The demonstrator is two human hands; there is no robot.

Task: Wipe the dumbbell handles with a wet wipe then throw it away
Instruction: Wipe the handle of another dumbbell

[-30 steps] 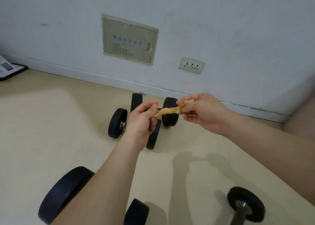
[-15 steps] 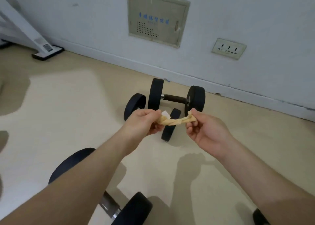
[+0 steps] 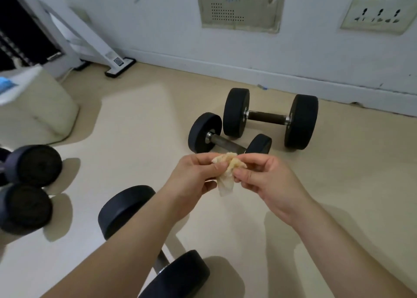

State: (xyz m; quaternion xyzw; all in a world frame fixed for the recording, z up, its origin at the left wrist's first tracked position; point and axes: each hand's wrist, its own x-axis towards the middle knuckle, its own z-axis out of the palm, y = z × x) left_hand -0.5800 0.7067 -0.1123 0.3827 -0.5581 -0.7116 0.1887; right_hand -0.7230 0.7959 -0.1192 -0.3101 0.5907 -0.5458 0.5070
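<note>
A crumpled wet wipe (image 3: 226, 181) is being pinched between the left hand (image 3: 191, 178) and the right hand (image 3: 267, 184), which are being held close together above the floor (image 3: 140, 126), in front of a smaller dumbbell (image 3: 204, 132) and a larger dumbbell (image 3: 268, 118) lying near the wall (image 3: 158, 26).

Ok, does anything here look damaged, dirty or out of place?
The wipe, pinched between the left hand and right hand, is crumpled and yellow-brown, probably soiled. Near the wall, the small dumbbell lies askew beside the big dumbbell.
</note>
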